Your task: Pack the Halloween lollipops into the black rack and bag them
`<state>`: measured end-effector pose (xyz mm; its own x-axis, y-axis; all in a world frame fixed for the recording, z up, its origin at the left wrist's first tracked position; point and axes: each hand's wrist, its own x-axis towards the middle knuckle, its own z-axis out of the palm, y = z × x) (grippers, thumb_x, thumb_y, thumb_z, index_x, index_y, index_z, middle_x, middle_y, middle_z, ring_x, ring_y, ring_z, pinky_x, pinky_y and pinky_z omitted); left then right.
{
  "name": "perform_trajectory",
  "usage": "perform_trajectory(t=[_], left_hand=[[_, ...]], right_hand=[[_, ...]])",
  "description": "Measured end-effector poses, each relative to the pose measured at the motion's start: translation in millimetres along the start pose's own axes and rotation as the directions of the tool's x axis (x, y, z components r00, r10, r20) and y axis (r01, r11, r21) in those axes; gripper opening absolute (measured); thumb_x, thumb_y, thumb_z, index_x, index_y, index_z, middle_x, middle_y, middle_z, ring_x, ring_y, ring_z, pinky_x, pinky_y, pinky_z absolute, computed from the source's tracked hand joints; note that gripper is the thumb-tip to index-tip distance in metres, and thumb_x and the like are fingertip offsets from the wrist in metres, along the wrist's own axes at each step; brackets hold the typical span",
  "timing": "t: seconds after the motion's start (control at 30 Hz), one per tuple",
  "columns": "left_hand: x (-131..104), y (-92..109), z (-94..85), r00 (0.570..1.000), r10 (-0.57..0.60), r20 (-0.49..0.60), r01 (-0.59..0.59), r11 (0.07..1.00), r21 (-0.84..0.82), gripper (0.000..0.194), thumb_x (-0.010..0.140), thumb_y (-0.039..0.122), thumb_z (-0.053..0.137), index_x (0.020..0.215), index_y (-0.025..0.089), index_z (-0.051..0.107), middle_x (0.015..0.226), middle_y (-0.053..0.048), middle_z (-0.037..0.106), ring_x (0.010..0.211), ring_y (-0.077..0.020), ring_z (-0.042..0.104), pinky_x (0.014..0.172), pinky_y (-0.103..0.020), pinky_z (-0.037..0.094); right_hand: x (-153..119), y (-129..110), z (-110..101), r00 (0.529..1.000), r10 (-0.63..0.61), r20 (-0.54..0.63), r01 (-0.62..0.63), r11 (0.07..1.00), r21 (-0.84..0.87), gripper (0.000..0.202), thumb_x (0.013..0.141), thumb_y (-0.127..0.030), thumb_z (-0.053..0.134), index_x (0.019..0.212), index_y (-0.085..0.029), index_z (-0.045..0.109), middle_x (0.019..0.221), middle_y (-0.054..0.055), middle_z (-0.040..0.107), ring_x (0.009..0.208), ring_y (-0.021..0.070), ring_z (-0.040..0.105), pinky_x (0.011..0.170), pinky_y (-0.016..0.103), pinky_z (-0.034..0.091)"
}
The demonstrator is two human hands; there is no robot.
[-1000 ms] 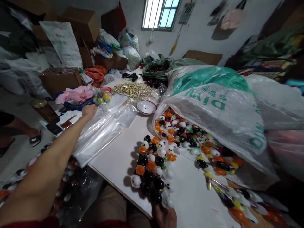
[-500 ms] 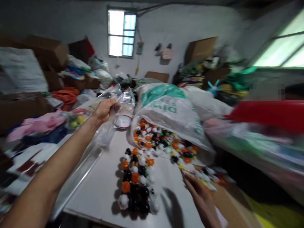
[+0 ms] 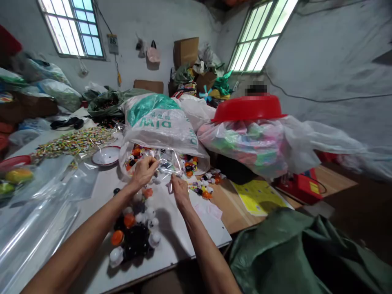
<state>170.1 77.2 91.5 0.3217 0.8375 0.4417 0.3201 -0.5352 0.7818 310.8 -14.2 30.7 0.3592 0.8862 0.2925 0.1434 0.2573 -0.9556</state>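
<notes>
Between my two hands a clear plastic bag [image 3: 173, 163] is stretched in front of the big sack. My left hand [image 3: 146, 169] pinches its left side, fingers closed. My right hand [image 3: 179, 188] is closed on its lower right edge. Behind it lies a white woven sack [image 3: 165, 130] with green print, its mouth spilling orange, black and white round pieces. Nearer me, a cluster of black, orange and white balls [image 3: 134, 241] stands in rows on the white tabletop [image 3: 171, 253], partly under my left forearm.
Left are clear plastic sheets [image 3: 36, 237], a white dish [image 3: 106, 156] and a heap of small colourful pieces [image 3: 76, 141]. Right are a red basin [image 3: 249, 109] on a filled clear bag, a yellow sheet [image 3: 260, 198], a red machine [image 3: 301, 188] and dark green cloth [image 3: 288, 249].
The view has turned right. My left hand has come from the plastic bags at the left to the sack's mouth, and my right hand has moved in to meet it at a clear bag.
</notes>
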Motion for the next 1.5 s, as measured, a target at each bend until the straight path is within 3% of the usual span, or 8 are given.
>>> perform_trajectory(t=[0.4,0.73,0.87,1.0,1.13,1.3,1.4,1.5], left_hand=[[-10,57,18.2,0.951,0.001,0.309,-0.014,0.999,0.041,0.022,0.072,0.040,0.071,0.075,0.019,0.065,0.067,0.000,0.066,0.061,-0.0158,0.059,0.057,-0.025,0.041],[24,47,-73.7,0.891,0.318,-0.324,-0.126,0.858,0.497,0.016,0.079,0.027,0.059,0.089,0.017,0.066,0.093,-0.010,0.071,0.091,-0.0238,0.067,0.080,-0.034,0.052],[6,67,-64.7,0.739,0.652,0.170,-0.563,0.458,0.688,0.046,0.087,0.019,0.054,0.133,0.022,0.056,0.138,-0.013,0.059,0.138,-0.0264,0.046,0.115,-0.046,0.030],[6,76,-59.0,0.558,0.632,0.538,-0.814,0.289,0.504,0.033,0.093,0.014,0.044,0.115,0.024,0.066,0.100,-0.005,0.074,0.112,-0.0203,0.063,0.115,-0.046,0.028],[25,75,-87.3,0.705,0.565,0.428,-0.685,0.389,0.616,0.026,0.094,0.014,0.042,0.094,0.018,0.068,0.074,-0.004,0.065,0.081,-0.0194,0.064,0.100,-0.043,0.042],[39,71,-131.4,0.834,0.513,-0.203,-0.296,0.726,0.621,0.019,0.091,0.015,0.053,0.105,0.011,0.065,0.083,-0.004,0.062,0.085,-0.0182,0.061,0.091,-0.035,0.044],[32,30,-140.2,0.817,0.247,-0.521,-0.204,0.969,0.140,0.010,0.090,0.016,0.057,0.096,0.014,0.063,0.084,-0.001,0.063,0.078,-0.0124,0.059,0.082,-0.027,0.048],[14,-37,-132.9,0.843,-0.350,-0.409,0.104,0.852,-0.513,0.006,0.083,0.018,0.062,0.079,0.017,0.058,0.063,0.004,0.055,0.057,-0.0103,0.054,0.067,-0.026,0.051]], right_hand=[[24,-33,-8,0.986,-0.168,-0.001,0.159,0.936,-0.316,0.056,0.078,-0.060,0.058,0.043,-0.021,0.039,0.044,-0.004,0.037,0.048,0.0099,0.034,0.049,0.024,0.026],[44,-73,-32,0.933,-0.348,-0.092,0.308,0.903,-0.299,0.050,0.078,-0.054,0.068,0.054,-0.021,0.040,0.052,-0.007,0.038,0.051,0.0086,0.035,0.052,0.023,0.029],[23,-99,-22,0.805,-0.559,0.200,0.593,0.749,-0.295,0.028,0.085,-0.034,0.066,0.066,-0.020,0.049,0.068,-0.002,0.055,0.064,0.0111,0.049,0.063,0.023,0.038],[-6,-124,-8,0.682,-0.594,0.426,0.715,0.663,-0.221,0.023,0.090,-0.024,0.062,0.071,-0.020,0.049,0.067,-0.003,0.053,0.059,0.0094,0.046,0.058,0.022,0.036],[5,-130,-4,0.729,-0.520,0.445,0.673,0.665,-0.324,0.006,0.088,-0.020,0.062,0.092,-0.020,0.060,0.078,-0.002,0.061,0.061,0.0096,0.051,0.059,0.021,0.037],[81,-99,7,0.886,-0.364,0.289,0.453,0.540,-0.710,0.032,0.084,-0.010,0.050,0.112,-0.020,0.064,0.093,0.005,0.068,0.080,0.0184,0.061,0.072,0.028,0.043],[119,-62,11,0.942,-0.313,0.123,0.300,0.615,-0.729,0.016,0.083,-0.017,0.054,0.092,-0.018,0.067,0.092,0.007,0.069,0.084,0.0210,0.061,0.079,0.031,0.044],[132,-15,19,0.995,-0.099,0.020,0.098,0.906,-0.413,0.012,0.072,-0.028,0.068,0.078,-0.019,0.063,0.077,0.002,0.064,0.075,0.0181,0.058,0.077,0.031,0.045]])
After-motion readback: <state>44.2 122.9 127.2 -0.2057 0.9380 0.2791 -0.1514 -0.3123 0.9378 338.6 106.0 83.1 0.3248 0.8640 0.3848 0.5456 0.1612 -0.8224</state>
